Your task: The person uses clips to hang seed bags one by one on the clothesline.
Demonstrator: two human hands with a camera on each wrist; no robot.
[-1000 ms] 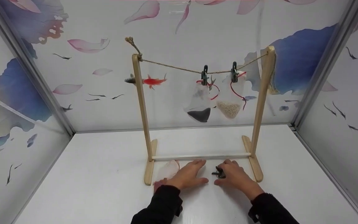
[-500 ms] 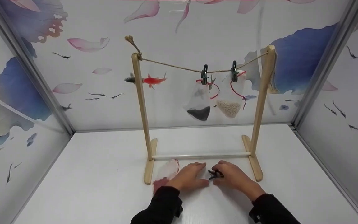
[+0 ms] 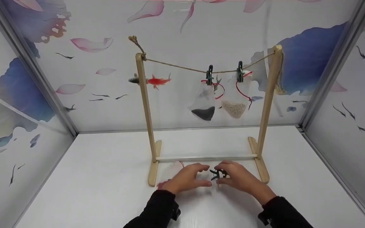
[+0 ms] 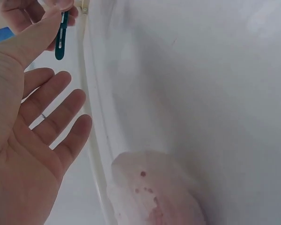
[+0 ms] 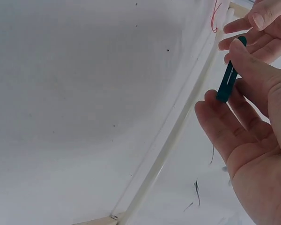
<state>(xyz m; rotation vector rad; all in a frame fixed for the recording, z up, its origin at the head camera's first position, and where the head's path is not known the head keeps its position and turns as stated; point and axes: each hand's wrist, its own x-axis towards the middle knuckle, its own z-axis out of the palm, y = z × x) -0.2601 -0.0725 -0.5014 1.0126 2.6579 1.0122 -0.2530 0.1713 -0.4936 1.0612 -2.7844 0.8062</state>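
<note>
Thumb and fingers of my right hand pinch a dark green spring clip just above the white table. In the right wrist view the clip lies between thumb and fingertips. My left hand faces it from the left, fingers spread and relaxed, its fingertips close to the clip's end and holding nothing. Under the left forearm lies a small mesh bag with reddish contents, partly hidden by the hand; the left wrist view shows this bag more closely.
A wooden frame with a sagging cord stands behind the hands. Two similar clips hold a bag of dark grains and a bag of pale grains on the cord. A white rod joins the frame's feet.
My right hand has turned the clip and moved it slightly left, lifting it from the table. My left hand has shifted a little, its thumb and fingers parting wider toward the clip.
</note>
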